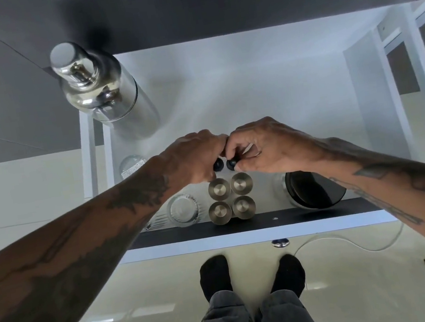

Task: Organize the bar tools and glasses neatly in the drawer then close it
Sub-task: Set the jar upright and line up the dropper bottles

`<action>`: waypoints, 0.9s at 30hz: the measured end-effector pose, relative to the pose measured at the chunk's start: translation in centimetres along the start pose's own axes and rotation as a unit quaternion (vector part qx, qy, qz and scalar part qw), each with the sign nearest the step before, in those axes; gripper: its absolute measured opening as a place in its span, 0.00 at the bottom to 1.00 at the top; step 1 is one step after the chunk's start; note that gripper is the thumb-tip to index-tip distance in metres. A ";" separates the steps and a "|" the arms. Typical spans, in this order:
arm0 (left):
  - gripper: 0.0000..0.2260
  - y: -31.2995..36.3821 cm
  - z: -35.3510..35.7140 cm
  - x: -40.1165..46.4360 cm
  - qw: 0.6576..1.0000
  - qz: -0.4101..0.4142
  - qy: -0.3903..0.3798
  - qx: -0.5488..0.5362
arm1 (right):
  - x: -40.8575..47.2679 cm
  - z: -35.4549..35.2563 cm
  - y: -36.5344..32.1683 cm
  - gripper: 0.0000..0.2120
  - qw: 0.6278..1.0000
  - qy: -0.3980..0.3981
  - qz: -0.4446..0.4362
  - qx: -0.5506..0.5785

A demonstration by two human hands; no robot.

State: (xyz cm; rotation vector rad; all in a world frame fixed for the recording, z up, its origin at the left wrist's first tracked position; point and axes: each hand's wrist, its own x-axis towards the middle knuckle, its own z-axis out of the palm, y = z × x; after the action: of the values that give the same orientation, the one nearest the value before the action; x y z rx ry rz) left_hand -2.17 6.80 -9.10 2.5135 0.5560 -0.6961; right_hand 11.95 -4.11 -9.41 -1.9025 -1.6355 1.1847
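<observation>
Your left hand (194, 161) and right hand (265, 147) meet knuckle to knuckle over the middle of the open white drawer (291, 87). Each hand pinches a small dark round-topped piece between thumb and fingers: the left one (218, 165) and the right one (232, 163) sit side by side, just apart, right under your fingertips. What these pieces are below their tops you cannot tell, since your hands cover them.

Just nearer to you stand four small metal cups (230, 198) with flat round tops, packed in a two-by-two block, touching one another and reaching the drawer's dark near edge (216, 228). To their left a ribbed clear glass (183, 210) stands upright, close beside the block. Farther left, against the left wall, another clear glass (131, 164) shows partly behind your left forearm. On the right of the near row a large dark round vessel (313, 190) stands, partly hidden by your right wrist.

At the far left corner a tall shiny cocktail shaker (99, 87) stands upright with its cap on, well apart from the rest.

The drawer is pulled fully out; your feet in black socks (215, 274) stand on the pale floor just below its front.
</observation>
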 end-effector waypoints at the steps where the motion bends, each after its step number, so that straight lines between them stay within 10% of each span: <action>1: 0.20 0.0 -0.1 0.0 1.000 -0.004 -0.008 -0.001 | 0.0 0.0 0.0 0.09 1.000 -0.009 0.003 -0.007; 11: 0.32 -0.3 -3.0 -0.4 0.994 -0.039 -0.099 0.013 | -1.2 -2.2 -0.7 0.17 0.996 -0.021 0.089 -0.008; 14: 0.22 0.4 -7.3 -3.2 0.994 -0.066 -0.017 -0.086 | -5.0 -5.7 0.4 0.13 0.979 0.121 0.162 0.012; 17: 0.06 4.2 -6.9 -5.4 0.959 -0.122 0.097 -0.238 | -10.3 -7.4 2.2 0.14 0.945 0.087 0.312 0.053; 27: 0.11 13.5 2.7 -3.8 0.924 -0.251 0.113 -0.267 | -12.4 -3.4 2.4 0.14 0.902 0.064 0.372 0.210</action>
State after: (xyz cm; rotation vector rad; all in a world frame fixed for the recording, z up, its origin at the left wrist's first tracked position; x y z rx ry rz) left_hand 0.49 -6.46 -4.62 1.9475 1.3087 -0.3469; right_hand 16.41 -15.54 -4.84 -2.2871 -0.4851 1.4775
